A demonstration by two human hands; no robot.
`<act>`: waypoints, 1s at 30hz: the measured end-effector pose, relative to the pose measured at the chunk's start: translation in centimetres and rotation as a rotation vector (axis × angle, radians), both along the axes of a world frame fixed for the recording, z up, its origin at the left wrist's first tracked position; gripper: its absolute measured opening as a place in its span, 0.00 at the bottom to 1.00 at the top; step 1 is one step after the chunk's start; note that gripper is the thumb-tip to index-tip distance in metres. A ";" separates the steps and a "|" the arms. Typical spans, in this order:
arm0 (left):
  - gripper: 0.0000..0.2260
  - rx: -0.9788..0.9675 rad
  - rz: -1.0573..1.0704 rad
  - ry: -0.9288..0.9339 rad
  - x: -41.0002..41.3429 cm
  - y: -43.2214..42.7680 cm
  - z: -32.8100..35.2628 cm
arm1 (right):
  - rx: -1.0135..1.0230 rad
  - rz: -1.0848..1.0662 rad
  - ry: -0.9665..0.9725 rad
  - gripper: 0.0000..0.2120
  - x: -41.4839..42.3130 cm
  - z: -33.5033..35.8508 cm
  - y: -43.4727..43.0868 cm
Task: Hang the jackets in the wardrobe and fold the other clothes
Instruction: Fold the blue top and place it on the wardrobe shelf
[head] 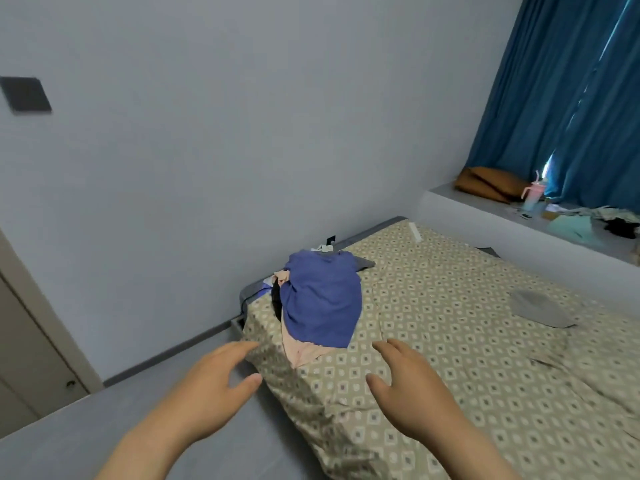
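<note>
Right now your left hand [211, 379] and right hand [405, 386], both spread and holding nothing, flank the near end of the pile of clothes [322, 303] on the bed [450, 306] corner, straight ahead, running away from you, equally near both.

The left hand [214, 379] is just below and left of the heap of clothes topped by crumpled blue fabric [322, 303], palm down, fingers straight and slightly spread, thumb pointing right. The right hand [408, 386] is just below and right of that heap, likewise flat and empty, thumb pointing left. The bare left forearm [149, 441] and bare right forearm [474, 448] slant toward the heap.
</note>
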State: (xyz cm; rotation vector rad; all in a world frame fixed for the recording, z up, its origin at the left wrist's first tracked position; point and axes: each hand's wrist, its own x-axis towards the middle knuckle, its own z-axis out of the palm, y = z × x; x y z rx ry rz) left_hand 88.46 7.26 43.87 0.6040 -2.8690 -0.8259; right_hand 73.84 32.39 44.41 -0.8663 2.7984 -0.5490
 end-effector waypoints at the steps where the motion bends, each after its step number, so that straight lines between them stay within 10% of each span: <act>1: 0.24 0.009 -0.004 -0.003 -1.5 0.2 -0.4 | 0.002 -0.019 0.003 0.25 -1.5 -0.3 0.7; 30: 0.22 0.195 0.107 -0.332 -25.9 -14.7 -15.5 | 0.447 0.132 -0.238 0.26 -31.9 -12.9 -13.9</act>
